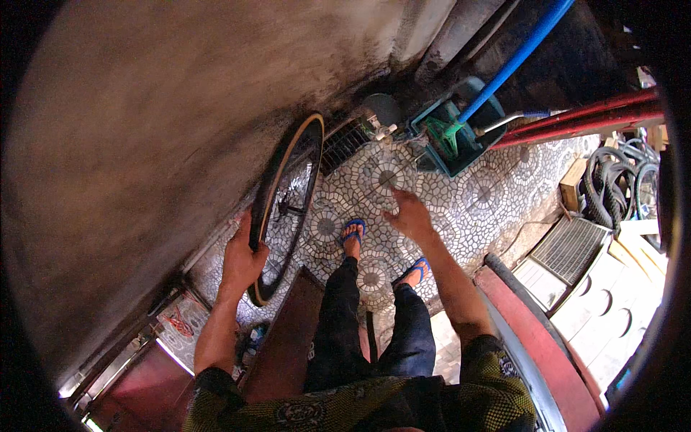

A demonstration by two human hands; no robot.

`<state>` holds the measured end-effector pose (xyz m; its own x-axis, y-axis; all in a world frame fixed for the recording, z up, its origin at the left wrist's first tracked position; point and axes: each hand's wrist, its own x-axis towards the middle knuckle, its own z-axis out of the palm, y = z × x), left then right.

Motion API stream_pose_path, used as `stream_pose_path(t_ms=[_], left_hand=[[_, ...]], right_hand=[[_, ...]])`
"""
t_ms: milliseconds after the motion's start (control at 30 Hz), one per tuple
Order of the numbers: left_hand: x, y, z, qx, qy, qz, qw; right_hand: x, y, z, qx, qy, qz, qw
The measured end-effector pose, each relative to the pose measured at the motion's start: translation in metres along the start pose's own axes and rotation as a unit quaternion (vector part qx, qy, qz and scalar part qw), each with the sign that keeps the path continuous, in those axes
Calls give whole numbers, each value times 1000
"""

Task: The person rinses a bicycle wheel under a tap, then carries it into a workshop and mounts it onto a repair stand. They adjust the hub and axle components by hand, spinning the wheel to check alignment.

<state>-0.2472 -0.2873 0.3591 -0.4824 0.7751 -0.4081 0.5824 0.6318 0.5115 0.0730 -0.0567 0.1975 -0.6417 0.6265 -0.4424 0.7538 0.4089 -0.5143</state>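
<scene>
Head view: wheel [289, 209] left of centre, gripped by the left hand [243, 261] at its lower-left edge.
It extends from those fingers toward upper right; the right hand [410, 216], right of centre, is empty, thumb and forefinger parted.

The left hand [243, 263] has its fingertips lost to me behind the bicycle wheel [289, 209], whose upper tyre also covers part of the black wire rack [344, 150] beyond the grip. Up and to the right of the grip, the blue pole [515, 63] runs out past the top edge, while well off to its right the dark rim cuts into the heaped bicycle tyres [610, 186]. Just below the grip, some dark clutter [253, 337] is too small and dim to tell.
</scene>
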Motion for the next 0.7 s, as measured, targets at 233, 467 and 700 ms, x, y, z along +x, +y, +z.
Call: stream_pose_path(t_ms=[233,467,700], left_hand=[[59,39,73,282,-120,173,936],[53,91,182,293,12,252,922],[-14,15,100,4,266,-87,960]], right_hand=[[120,144,112,452,43,224,862],[207,110,115,319,-234,358,846],[246,217,267,264,-222,239,908]])
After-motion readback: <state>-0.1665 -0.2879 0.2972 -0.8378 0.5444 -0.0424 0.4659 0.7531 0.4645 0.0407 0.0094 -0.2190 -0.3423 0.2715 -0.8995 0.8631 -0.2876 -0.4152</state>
